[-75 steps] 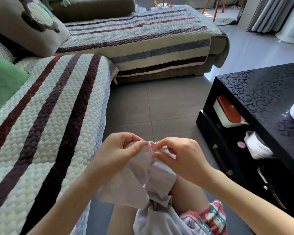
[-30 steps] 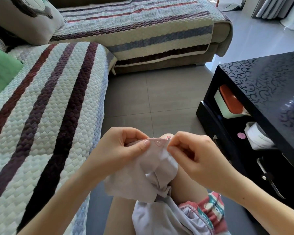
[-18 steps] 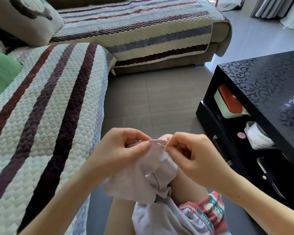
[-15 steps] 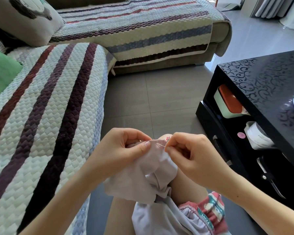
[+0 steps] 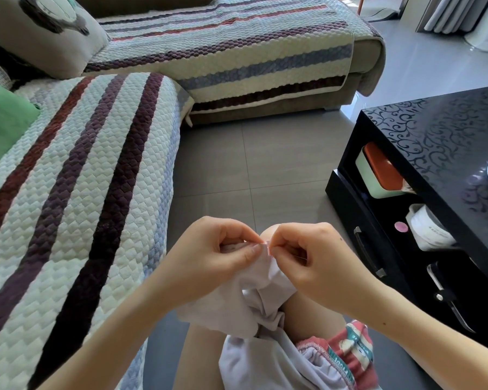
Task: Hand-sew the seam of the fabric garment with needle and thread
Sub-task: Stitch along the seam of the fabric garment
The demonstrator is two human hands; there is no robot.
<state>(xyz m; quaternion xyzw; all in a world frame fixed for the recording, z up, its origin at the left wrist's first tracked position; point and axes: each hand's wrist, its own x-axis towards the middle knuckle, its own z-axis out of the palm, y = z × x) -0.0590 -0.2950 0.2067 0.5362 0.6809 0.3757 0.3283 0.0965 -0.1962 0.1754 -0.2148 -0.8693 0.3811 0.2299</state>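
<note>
A pale lilac garment (image 5: 251, 302) hangs over my knees, bunched in the middle. My left hand (image 5: 209, 257) pinches its top edge between thumb and forefinger. My right hand (image 5: 316, 266) is closed right beside it, thumb and forefinger pinched at the seam where a bit of red thread (image 5: 269, 247) shows. A thin silver needle (image 5: 300, 258) sticks out to the right from under the right fingers. The two hands almost touch at the fabric edge. Most of the thread is hidden.
A sofa with a striped quilted cover (image 5: 76, 198) runs along my left and across the back. A black coffee table (image 5: 440, 153) stands at the right, its lower shelf holding a box, a roll and small tools. Grey tiled floor (image 5: 254, 170) lies between them.
The right hand has moved in closer to the left hand along the fabric edge. The visible stretch of seam between the fingers has shrunk. The view has shifted slightly.
</note>
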